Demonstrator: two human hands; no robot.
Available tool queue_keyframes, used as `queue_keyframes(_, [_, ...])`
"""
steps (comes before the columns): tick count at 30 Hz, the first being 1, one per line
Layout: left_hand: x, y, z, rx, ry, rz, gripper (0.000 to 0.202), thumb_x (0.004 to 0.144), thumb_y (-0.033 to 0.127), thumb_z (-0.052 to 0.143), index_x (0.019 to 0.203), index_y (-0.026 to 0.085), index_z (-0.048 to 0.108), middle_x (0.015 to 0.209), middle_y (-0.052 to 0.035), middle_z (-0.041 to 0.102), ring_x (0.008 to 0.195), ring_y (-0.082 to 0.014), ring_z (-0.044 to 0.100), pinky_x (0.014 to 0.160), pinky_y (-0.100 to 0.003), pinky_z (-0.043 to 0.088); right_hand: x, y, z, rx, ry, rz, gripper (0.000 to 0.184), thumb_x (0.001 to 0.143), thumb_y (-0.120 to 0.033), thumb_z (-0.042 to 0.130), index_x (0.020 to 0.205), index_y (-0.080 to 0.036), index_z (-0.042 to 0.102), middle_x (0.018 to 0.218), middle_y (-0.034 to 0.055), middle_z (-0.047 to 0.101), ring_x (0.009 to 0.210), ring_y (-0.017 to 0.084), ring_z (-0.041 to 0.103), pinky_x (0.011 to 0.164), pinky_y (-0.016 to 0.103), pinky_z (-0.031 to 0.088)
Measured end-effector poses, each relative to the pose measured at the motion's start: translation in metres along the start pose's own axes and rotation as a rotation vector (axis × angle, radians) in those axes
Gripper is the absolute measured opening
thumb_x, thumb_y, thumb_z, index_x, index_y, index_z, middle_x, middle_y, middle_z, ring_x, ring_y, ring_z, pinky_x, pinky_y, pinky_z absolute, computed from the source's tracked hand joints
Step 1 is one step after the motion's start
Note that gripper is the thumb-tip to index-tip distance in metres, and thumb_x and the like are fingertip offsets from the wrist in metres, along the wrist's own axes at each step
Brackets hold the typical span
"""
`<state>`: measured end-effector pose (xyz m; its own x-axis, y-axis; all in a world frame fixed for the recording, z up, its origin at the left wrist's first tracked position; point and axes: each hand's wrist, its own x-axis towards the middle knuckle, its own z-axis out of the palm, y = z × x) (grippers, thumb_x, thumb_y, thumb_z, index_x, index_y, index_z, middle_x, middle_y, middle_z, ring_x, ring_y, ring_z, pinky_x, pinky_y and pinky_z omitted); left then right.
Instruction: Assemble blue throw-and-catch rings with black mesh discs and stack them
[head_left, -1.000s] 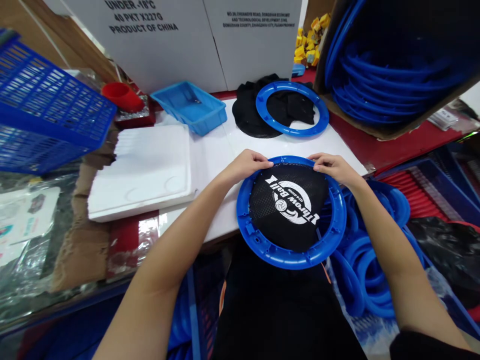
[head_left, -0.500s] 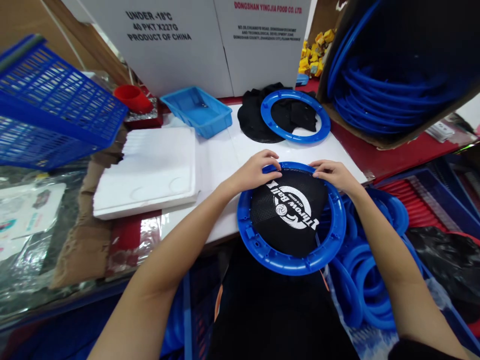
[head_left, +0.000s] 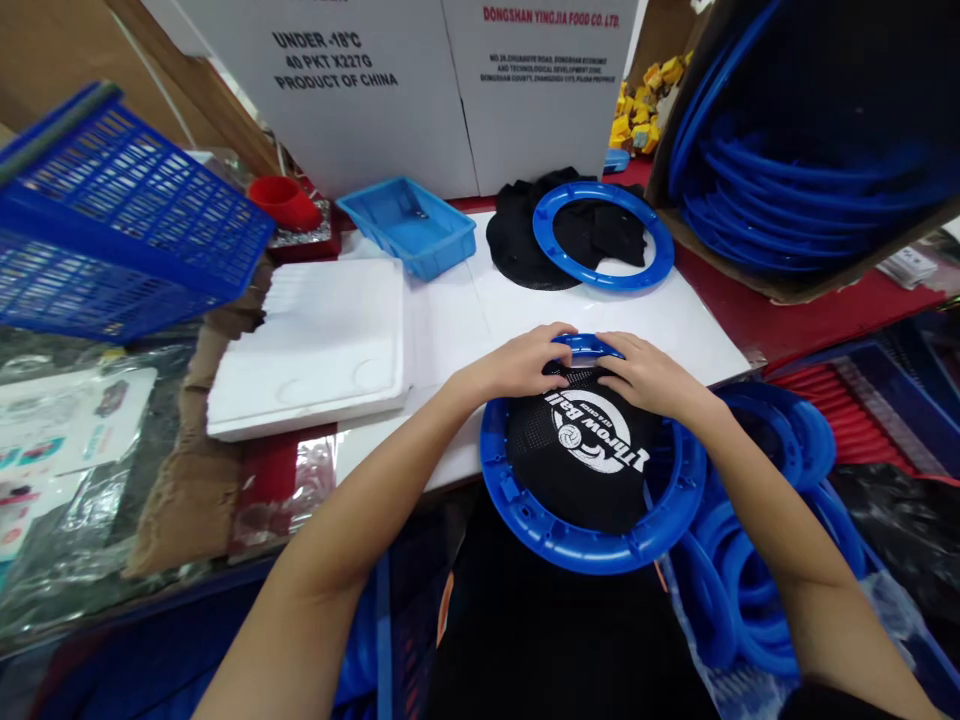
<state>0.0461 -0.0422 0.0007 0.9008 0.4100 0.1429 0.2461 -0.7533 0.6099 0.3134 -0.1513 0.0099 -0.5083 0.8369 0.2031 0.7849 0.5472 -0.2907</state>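
Observation:
A blue plastic ring (head_left: 585, 545) carries a black mesh net (head_left: 577, 475) printed with white lettering, and it overhangs the near edge of the white table (head_left: 465, 320). My left hand (head_left: 529, 362) and my right hand (head_left: 641, 375) sit side by side on the ring's far rim. Both have their fingers curled down, pressing the net's edge onto the rim. Farther back, a second blue ring (head_left: 604, 235) lies on a heap of black nets (head_left: 525, 245).
A white foam slab (head_left: 315, 350) lies left of the ring. Behind it are a light-blue tray (head_left: 409, 225), a red cup (head_left: 285, 200) and white cartons (head_left: 390, 90). A blue basket (head_left: 112, 230) stands at left. More blue rings fill a box (head_left: 795, 160) and a bin (head_left: 757, 560).
Both hands slid along the far rim toward each other and now nearly touch at its top. The view shifted slightly, so everything sits a little lower and to the right.

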Motion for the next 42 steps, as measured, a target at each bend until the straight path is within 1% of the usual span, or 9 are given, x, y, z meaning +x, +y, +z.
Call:
queue_keyframes(5, [0.006,-0.007,-0.003,-0.238,0.173,-0.101,0.022,0.089,0.041,0.076,0.093,0.02,0.075,0.129,-0.012,0.07,0.12,-0.0293,0.068,0.111,-0.048,0.053,-0.002,0.022,-0.001,0.247,0.147,0.123,0.008,0.101,-0.031,0.069,0.102,-0.024,0.072,0.147,0.0142,0.067,0.137,0.036,0.064,0.116,0.061,0.052])
queue_keyframes(8, [0.007,-0.016,-0.007,-0.409,0.243,-0.237,0.027,0.088,0.044,0.076,0.092,0.018,0.076,0.102,-0.0087,0.077,0.096,-0.0242,0.071,0.093,-0.041,0.057,-0.004,0.033,-0.002,0.458,0.239,0.24,0.015,0.099,-0.038,0.072,0.094,-0.024,0.072,0.152,0.0127,0.064,0.127,0.034,0.07,0.107,0.056,0.057])
queue_keyframes(10, [0.007,-0.019,-0.008,-0.481,0.247,-0.283,0.028,0.087,0.044,0.076,0.092,0.017,0.078,0.095,-0.0075,0.078,0.09,-0.0225,0.071,0.088,-0.039,0.057,-0.004,0.035,-0.002,0.57,0.236,0.289,0.018,0.099,-0.042,0.073,0.094,-0.025,0.073,0.147,0.0115,0.068,0.123,0.032,0.071,0.103,0.052,0.057])
queue_keyframes(18, [0.007,-0.01,-0.006,-0.38,0.214,-0.203,0.03,0.085,0.047,0.08,0.09,0.018,0.081,0.101,-0.0085,0.076,0.095,-0.023,0.069,0.09,-0.039,0.055,0.009,0.039,-0.003,0.74,0.041,0.403,0.032,0.095,-0.053,0.073,0.092,-0.022,0.078,0.134,0.0101,0.076,0.126,0.035,0.066,0.115,0.053,0.045])
queue_keyframes(22, [0.007,-0.012,-0.005,-0.396,0.199,-0.234,0.026,0.087,0.045,0.077,0.09,0.019,0.081,0.095,-0.007,0.077,0.089,-0.0215,0.069,0.086,-0.038,0.054,0.015,0.043,-0.002,0.794,0.035,0.461,0.035,0.089,-0.057,0.077,0.094,-0.022,0.079,0.129,0.009,0.077,0.124,0.035,0.066,0.114,0.052,0.045])
queue_keyframes(26, [0.006,-0.015,-0.008,-0.46,0.173,-0.263,0.025,0.089,0.042,0.077,0.095,0.018,0.082,0.094,-0.0073,0.081,0.088,-0.0207,0.071,0.086,-0.038,0.055,0.017,0.044,-0.002,0.736,0.032,0.427,0.034,0.09,-0.057,0.076,0.09,-0.023,0.078,0.127,0.0094,0.078,0.12,0.035,0.067,0.112,0.053,0.046])
queue_keyframes(33, [0.008,-0.02,-0.001,-0.504,0.239,-0.273,0.031,0.086,0.036,0.08,0.111,0.017,0.084,0.094,-0.0078,0.081,0.089,-0.0211,0.073,0.092,-0.041,0.058,0.017,0.047,-0.003,0.669,0.008,0.355,0.03,0.094,-0.053,0.071,0.095,-0.023,0.078,0.127,0.0088,0.077,0.117,0.034,0.068,0.109,0.051,0.049])
queue_keyframes(39, [0.008,-0.021,0.007,-0.448,0.297,-0.263,0.024,0.086,0.034,0.08,0.102,0.017,0.084,0.097,-0.0085,0.083,0.092,-0.0226,0.076,0.093,-0.039,0.059,0.021,0.04,-0.004,0.437,0.077,0.206,0.021,0.098,-0.041,0.065,0.093,-0.025,0.077,0.113,0.0091,0.078,0.106,0.031,0.069,0.101,0.048,0.052])
queue_keyframes(42, [0.005,-0.017,0.006,-0.328,0.299,-0.213,0.018,0.089,0.032,0.074,0.097,0.019,0.084,0.098,-0.0071,0.083,0.092,-0.022,0.076,0.092,-0.038,0.058,0.022,0.04,-0.008,0.418,0.041,0.214,0.02,0.097,-0.041,0.066,0.095,-0.025,0.078,0.115,0.0088,0.078,0.106,0.03,0.07,0.099,0.047,0.053])
